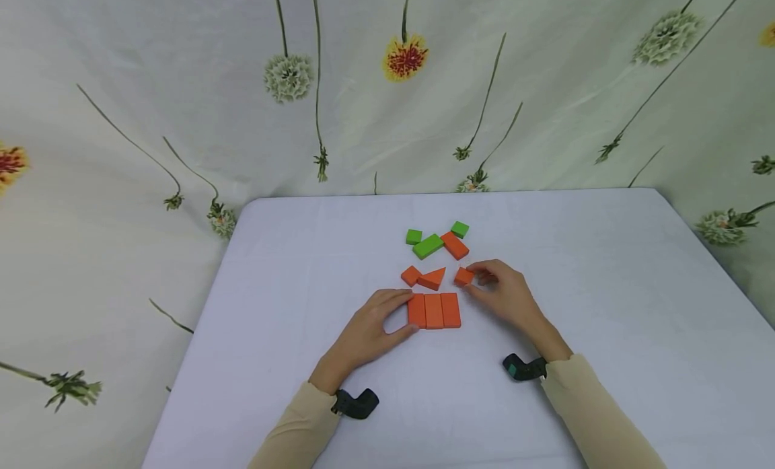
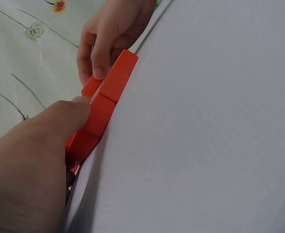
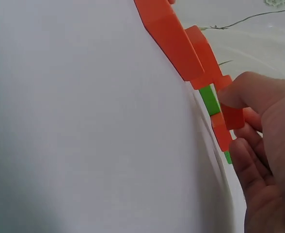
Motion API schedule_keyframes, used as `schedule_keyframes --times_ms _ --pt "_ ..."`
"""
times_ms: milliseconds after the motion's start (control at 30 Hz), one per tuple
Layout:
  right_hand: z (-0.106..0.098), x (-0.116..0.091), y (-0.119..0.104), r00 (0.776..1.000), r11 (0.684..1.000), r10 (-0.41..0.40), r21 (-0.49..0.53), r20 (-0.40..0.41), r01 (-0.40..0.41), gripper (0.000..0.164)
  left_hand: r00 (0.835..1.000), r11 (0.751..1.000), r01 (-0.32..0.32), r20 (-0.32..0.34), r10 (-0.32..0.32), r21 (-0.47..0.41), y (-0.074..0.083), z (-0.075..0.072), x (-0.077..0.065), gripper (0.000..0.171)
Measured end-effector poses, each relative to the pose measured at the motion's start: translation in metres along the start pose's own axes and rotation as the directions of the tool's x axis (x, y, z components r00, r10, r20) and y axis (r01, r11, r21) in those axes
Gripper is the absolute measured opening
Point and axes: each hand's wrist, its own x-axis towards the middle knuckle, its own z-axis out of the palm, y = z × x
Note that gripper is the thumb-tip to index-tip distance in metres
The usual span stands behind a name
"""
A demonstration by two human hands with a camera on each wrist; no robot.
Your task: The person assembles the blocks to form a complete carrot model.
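Three orange blocks (image 1: 433, 311) lie side by side in a row on the table. My left hand (image 1: 366, 330) holds the leftmost block, thumb at its near end and fingers at its far end. Just beyond the row's right end, my right hand (image 1: 504, 295) pinches a small orange cube (image 1: 463, 276) between thumb and fingers. In the right wrist view the thumb covers part of this cube (image 3: 232, 114). Beyond the row, an orange triangular block (image 1: 432, 278) lies with a corner against another small orange cube (image 1: 411, 275).
Farther back lie a green rectangular block (image 1: 428, 246), an orange rectangular block (image 1: 455, 245) and two small green blocks, one at left (image 1: 414, 237) and one at right (image 1: 460, 229). A white cloth covers the table (image 1: 290, 267); a flower-patterned cloth (image 1: 363, 119) hangs behind it.
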Motion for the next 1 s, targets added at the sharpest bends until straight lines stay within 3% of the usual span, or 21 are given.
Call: schedule_keyframes --times_ms 200,667,1000 --pt "0.003 -0.014 -0.003 0.991 0.987 -0.136 0.091 0.003 0.135 0.033 1.0 1.0 0.013 0.012 -0.013 -0.022 -0.002 -0.001 0.0 0.053" --pt "0.015 -0.035 -0.015 0.963 0.955 -0.258 0.168 0.074 0.243 0.036 1.0 0.999 0.016 0.015 -0.015 -0.028 -0.001 0.0 0.0 0.052" --pt "0.024 -0.041 -0.022 0.917 0.915 -0.383 0.186 0.114 0.359 0.038 1.0 1.0 0.008 0.007 -0.007 -0.012 0.0 -0.001 0.0 0.051"
